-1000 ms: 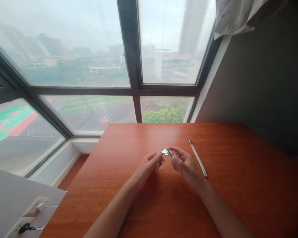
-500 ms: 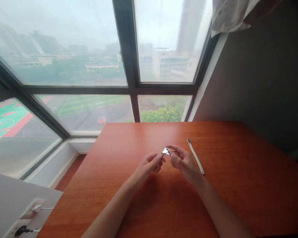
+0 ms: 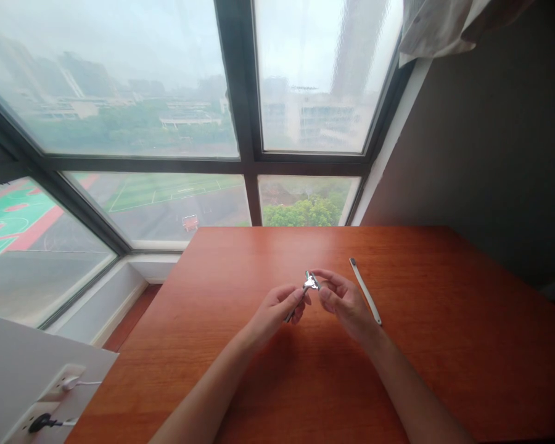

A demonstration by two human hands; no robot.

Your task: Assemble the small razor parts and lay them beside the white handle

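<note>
1. Centre of frame, above the tabletop [image 3: 277,394]: a metal razor [image 3: 310,282], its handle gripped by the left hand's [image 3: 274,310] fingers.
2. The right hand's [image 3: 346,303] fingers pinch its head.
3. Step in hand: apparently two-handed work on the head.
4. Next move likely calls for a steady left grip.
</note>
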